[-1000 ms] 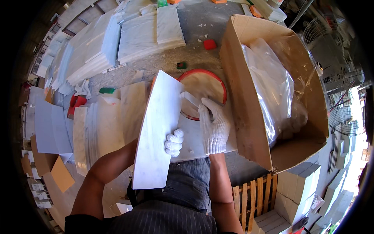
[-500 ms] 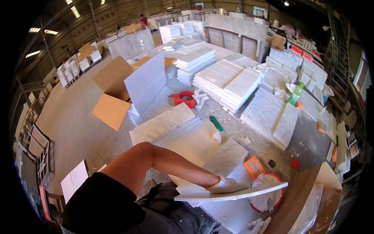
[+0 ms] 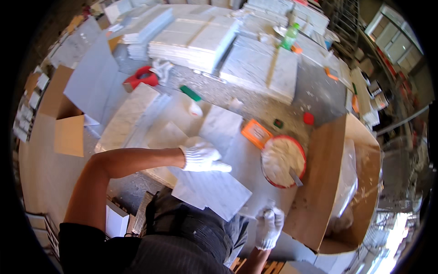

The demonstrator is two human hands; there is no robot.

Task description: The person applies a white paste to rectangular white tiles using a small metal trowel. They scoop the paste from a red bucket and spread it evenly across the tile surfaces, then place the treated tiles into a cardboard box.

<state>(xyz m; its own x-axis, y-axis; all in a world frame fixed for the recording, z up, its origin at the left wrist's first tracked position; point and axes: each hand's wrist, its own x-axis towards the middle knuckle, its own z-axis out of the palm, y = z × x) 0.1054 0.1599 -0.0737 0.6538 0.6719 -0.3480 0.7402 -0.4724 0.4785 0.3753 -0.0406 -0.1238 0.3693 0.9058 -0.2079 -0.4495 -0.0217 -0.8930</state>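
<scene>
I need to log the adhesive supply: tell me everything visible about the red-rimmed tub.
The red-rimmed tub is round and shallow, nearly full of lumpy white paste or powder. A grey tool handle sticks out at its lower right edge. It stands beside the open cardboard box, just below an orange packet. Neither gloved hand touches it.

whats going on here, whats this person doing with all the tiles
A person in white work gloves is handling a white marble tile over a work surface. The left hand lies flat on the tile's top edge; the right hand is at its lower right corner. Beside it stands a red-rimmed bucket of white paste with a trowel in it, and an open cardboard box lined with plastic. Stacks of tiles lie beyond.
</scene>
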